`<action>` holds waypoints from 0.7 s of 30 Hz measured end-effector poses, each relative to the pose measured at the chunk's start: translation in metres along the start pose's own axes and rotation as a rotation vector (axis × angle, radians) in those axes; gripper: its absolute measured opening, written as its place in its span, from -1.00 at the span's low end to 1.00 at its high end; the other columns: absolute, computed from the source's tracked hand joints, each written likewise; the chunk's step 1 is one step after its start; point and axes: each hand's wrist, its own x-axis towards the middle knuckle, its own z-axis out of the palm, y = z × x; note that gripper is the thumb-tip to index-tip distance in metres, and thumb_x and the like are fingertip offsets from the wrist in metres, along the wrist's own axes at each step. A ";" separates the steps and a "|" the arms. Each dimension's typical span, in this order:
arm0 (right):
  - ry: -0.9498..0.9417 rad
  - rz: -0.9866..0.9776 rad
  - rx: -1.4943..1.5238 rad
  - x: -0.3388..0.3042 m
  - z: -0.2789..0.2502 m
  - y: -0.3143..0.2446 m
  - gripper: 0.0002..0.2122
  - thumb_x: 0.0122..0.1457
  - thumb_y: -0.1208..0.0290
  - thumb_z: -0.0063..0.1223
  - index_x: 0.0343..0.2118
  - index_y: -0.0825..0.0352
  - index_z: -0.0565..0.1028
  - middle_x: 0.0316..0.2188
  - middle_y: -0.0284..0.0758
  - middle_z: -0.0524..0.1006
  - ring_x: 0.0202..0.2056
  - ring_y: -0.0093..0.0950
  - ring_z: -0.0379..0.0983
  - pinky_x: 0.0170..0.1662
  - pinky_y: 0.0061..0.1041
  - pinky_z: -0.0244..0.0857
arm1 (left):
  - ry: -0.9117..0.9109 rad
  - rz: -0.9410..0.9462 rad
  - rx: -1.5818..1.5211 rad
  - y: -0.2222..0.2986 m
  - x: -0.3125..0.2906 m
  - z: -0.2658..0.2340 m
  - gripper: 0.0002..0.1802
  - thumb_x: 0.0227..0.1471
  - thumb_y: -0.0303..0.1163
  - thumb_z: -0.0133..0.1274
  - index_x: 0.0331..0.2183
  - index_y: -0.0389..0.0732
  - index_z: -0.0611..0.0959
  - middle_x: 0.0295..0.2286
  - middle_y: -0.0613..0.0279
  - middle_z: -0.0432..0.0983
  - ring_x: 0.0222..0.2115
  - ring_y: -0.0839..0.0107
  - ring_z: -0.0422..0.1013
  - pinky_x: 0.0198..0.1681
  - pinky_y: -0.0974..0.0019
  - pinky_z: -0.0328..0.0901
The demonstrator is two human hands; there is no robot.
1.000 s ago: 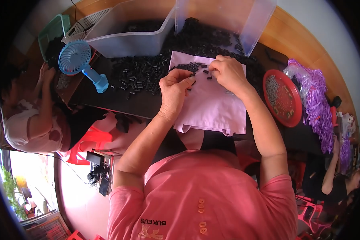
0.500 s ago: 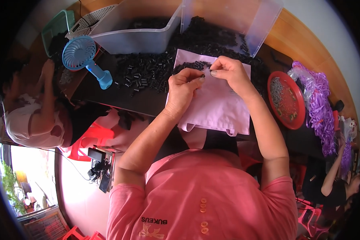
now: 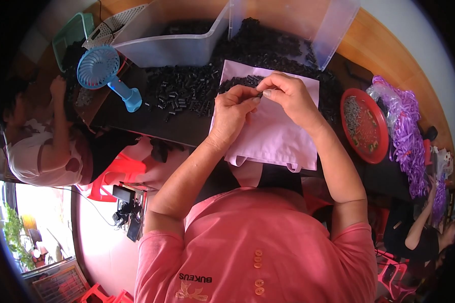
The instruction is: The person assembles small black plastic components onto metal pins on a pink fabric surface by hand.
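Over the pale pink cloth bag (image 3: 278,144) at the tabletop's (image 3: 146,126) near edge, we see both hands brought together. The left hand (image 3: 232,109) pinches a small dark piece (image 3: 259,95) between thumb and forefinger. The right hand (image 3: 292,99) meets it there, thumb and forefinger narrow; whether they too grip the piece, we cannot tell, since the fingers hide most of it.

Just beyond the fingertips, a cluster of short black pieces (image 3: 237,82) lies on the bag's far part, with many more loose black pieces (image 3: 179,93) spread on the tabletop to the left. To our right, well apart from the hands, stands a round red tray (image 3: 384,146) holding small grey bits (image 3: 353,113).

We judge the step in hand to be close two-handed fingertip work on that single piece. The next move, in our view, calls for a steady left pinch and fine, light right fingertips.
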 end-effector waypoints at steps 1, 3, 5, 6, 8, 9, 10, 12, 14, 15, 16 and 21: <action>-0.002 0.001 0.001 0.000 0.000 -0.002 -0.90 0.10 0.60 0.04 -0.32 0.46 0.51 -0.38 -0.29 0.54 -0.29 -0.48 0.49 -0.15 -0.53 0.34 | 0.002 -0.002 -0.001 0.000 0.000 -0.001 -0.89 0.01 -0.57 0.14 -0.32 -0.33 0.64 -0.55 0.33 0.52 -0.59 0.64 0.37 -0.58 0.54 0.26; 0.006 -0.055 -0.086 0.000 0.000 -0.005 -0.90 0.05 0.64 0.03 -0.34 0.45 0.50 -0.37 -0.23 0.54 -0.29 -0.37 0.52 -0.19 -0.47 0.37 | -0.029 -0.026 0.006 0.000 0.000 -0.003 -0.84 0.02 -0.58 0.15 -0.27 -0.36 0.63 -0.48 0.27 0.53 -0.52 0.58 0.42 -0.55 0.52 0.30; 0.022 -0.092 -0.121 -0.001 0.001 -0.004 -0.89 0.03 0.66 0.02 -0.35 0.45 0.49 -0.37 -0.21 0.54 -0.30 -0.33 0.52 -0.22 -0.45 0.38 | -0.040 -0.030 0.006 0.001 0.000 -0.001 -0.84 0.02 -0.58 0.15 -0.27 -0.36 0.63 -0.49 0.28 0.53 -0.54 0.59 0.41 -0.55 0.52 0.30; 0.039 -0.131 -0.157 -0.001 0.002 -0.004 -0.89 0.00 0.67 0.01 -0.36 0.44 0.49 -0.36 -0.19 0.54 -0.31 -0.29 0.52 -0.25 -0.43 0.38 | -0.053 -0.032 0.007 0.001 0.000 0.000 -0.83 0.02 -0.58 0.15 -0.27 -0.36 0.63 -0.50 0.29 0.52 -0.55 0.59 0.40 -0.56 0.52 0.29; 0.047 -0.192 -0.232 0.000 0.003 -0.009 -0.88 -0.01 0.68 0.00 -0.37 0.44 0.48 -0.37 -0.18 0.53 -0.32 -0.26 0.52 -0.26 -0.42 0.39 | -0.057 -0.018 0.009 -0.001 0.000 0.000 -0.83 0.03 -0.58 0.14 -0.26 -0.36 0.63 -0.51 0.30 0.52 -0.57 0.60 0.39 -0.56 0.53 0.29; 0.059 -0.253 -0.308 0.000 0.004 -0.010 -0.88 -0.02 0.69 -0.01 -0.38 0.43 0.48 -0.37 -0.17 0.53 -0.33 -0.23 0.52 -0.28 -0.41 0.39 | -0.065 -0.003 0.011 -0.001 0.000 -0.001 -0.83 0.03 -0.58 0.14 -0.26 -0.36 0.63 -0.52 0.31 0.52 -0.58 0.60 0.38 -0.56 0.53 0.29; 0.058 -0.253 -0.307 0.000 0.005 -0.010 -0.88 -0.02 0.69 -0.01 -0.38 0.43 0.48 -0.37 -0.17 0.53 -0.33 -0.23 0.52 -0.28 -0.41 0.39 | -0.063 -0.004 0.011 0.000 -0.001 -0.001 -0.83 0.03 -0.58 0.14 -0.26 -0.36 0.63 -0.52 0.31 0.52 -0.58 0.60 0.38 -0.56 0.53 0.29; 0.030 -0.173 -0.201 -0.002 0.005 -0.008 -0.89 0.07 0.68 0.04 -0.32 0.45 0.50 -0.38 -0.30 0.54 -0.32 -0.52 0.49 -0.23 -0.58 0.34 | -0.057 -0.006 0.040 0.003 -0.002 -0.001 -0.85 0.04 -0.58 0.13 -0.26 -0.34 0.64 -0.52 0.32 0.51 -0.58 0.61 0.38 -0.56 0.53 0.29; 0.018 -0.074 -0.087 -0.001 0.004 -0.010 -0.89 0.07 0.67 0.04 -0.32 0.45 0.50 -0.37 -0.32 0.55 -0.32 -0.55 0.49 -0.22 -0.59 0.34 | -0.050 -0.012 0.033 0.002 -0.002 -0.001 -0.85 0.04 -0.58 0.13 -0.27 -0.34 0.63 -0.52 0.32 0.51 -0.58 0.61 0.38 -0.56 0.53 0.29; 0.007 0.024 0.026 -0.002 0.003 -0.011 -0.89 0.08 0.66 0.04 -0.32 0.44 0.51 -0.37 -0.33 0.57 -0.32 -0.59 0.48 -0.21 -0.60 0.34 | -0.044 -0.016 0.024 0.002 -0.002 -0.002 -0.86 0.04 -0.58 0.13 -0.28 -0.34 0.63 -0.52 0.33 0.51 -0.57 0.62 0.38 -0.56 0.53 0.29; 0.008 0.025 0.025 -0.002 0.002 -0.008 -0.89 0.08 0.66 0.04 -0.32 0.44 0.51 -0.37 -0.33 0.57 -0.32 -0.59 0.48 -0.21 -0.60 0.34 | -0.045 -0.016 0.023 0.002 -0.002 -0.001 -0.86 0.04 -0.58 0.13 -0.28 -0.34 0.63 -0.52 0.33 0.51 -0.57 0.62 0.38 -0.56 0.53 0.29; -0.025 -0.006 -0.020 0.000 -0.001 -0.012 -0.90 0.08 0.65 0.05 -0.32 0.44 0.50 -0.37 -0.33 0.58 -0.31 -0.60 0.48 -0.20 -0.60 0.35 | -0.084 0.004 0.043 0.003 -0.003 -0.002 -0.88 0.04 -0.59 0.12 -0.30 -0.33 0.62 -0.53 0.34 0.50 -0.57 0.63 0.37 -0.56 0.53 0.29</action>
